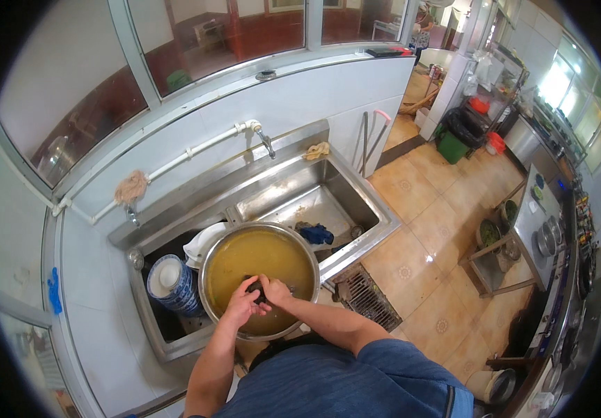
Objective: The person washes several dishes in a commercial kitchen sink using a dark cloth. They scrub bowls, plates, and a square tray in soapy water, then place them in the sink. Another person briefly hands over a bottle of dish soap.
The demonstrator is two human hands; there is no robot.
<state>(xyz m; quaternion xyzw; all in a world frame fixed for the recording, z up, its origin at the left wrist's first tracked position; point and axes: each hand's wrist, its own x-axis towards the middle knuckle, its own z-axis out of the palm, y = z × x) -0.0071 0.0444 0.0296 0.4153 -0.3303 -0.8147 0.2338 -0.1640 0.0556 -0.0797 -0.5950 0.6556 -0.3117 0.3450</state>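
Observation:
A large round metal basin [208, 245] rests over the middle of the double sink, filled with murky yellow-brown liquid [258, 253]. Above its near half, my left hand [240, 305] and my right hand [276, 291] meet around a small dark, wet object [255, 293]. Both hands grip it, and the fingers cover much of it, so its kind cannot be made out. To the left of the basin, a stack of blue-and-white bowls [175, 290] stands in the left sink compartment. White dishes [204, 241] lean between the stack and the basin.
Dark blue cloth [317, 234] lies in the right compartment of the stainless steel sink [368, 211]. A faucet [266, 142] juts over it. A floor drain grate [368, 300] lies right of me. Farther off stand a metal table [533, 209] and a green bin [453, 143]. A person [425, 28] stands beyond the doorway.

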